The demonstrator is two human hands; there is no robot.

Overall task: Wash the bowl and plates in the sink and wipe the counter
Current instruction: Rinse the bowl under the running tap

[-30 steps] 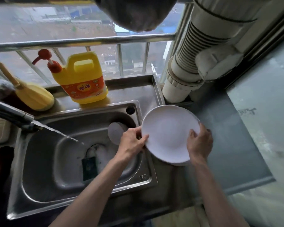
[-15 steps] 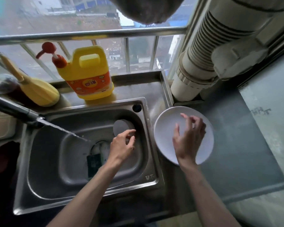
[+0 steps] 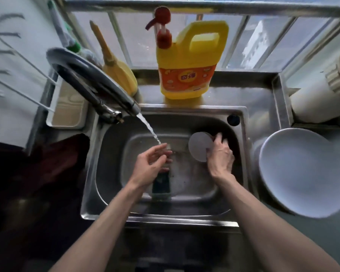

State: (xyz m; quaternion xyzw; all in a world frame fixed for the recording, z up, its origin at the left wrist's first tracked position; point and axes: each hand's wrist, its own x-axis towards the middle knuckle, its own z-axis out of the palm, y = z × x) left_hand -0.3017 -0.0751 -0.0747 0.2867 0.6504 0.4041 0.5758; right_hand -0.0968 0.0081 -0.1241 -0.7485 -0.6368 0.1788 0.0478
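- Now the right grip (image 3: 220,154) is closed over the right edge of the small white dish (image 3: 198,146), which leans against the back right wall of the sink (image 3: 165,214). 0.5 s ago this hand hovered spread above the large plate.
- The left grip (image 3: 155,160) is apart, with loose fingers holding nothing, and the water stream (image 3: 149,128) from the tap (image 3: 94,81) falls onto it. 1 s ago it held the large plate's left rim.
- The large plate (image 3: 302,173) has been let go by both hands. It lies flat on the bench (image 3: 322,242) just right of the sink and touches neither hand.
- The dark sponge (image 3: 161,183) lies on the sink floor, just below the left hand and not held.
- The yellow detergent bottle (image 3: 186,61) stands on the ledge behind the sink.
- My reading is that 1 plate is finished and set aside, and washing of the small dish is starting. The bench has not been wiped yet.
- The wet dish may slip in a one-handed hold.
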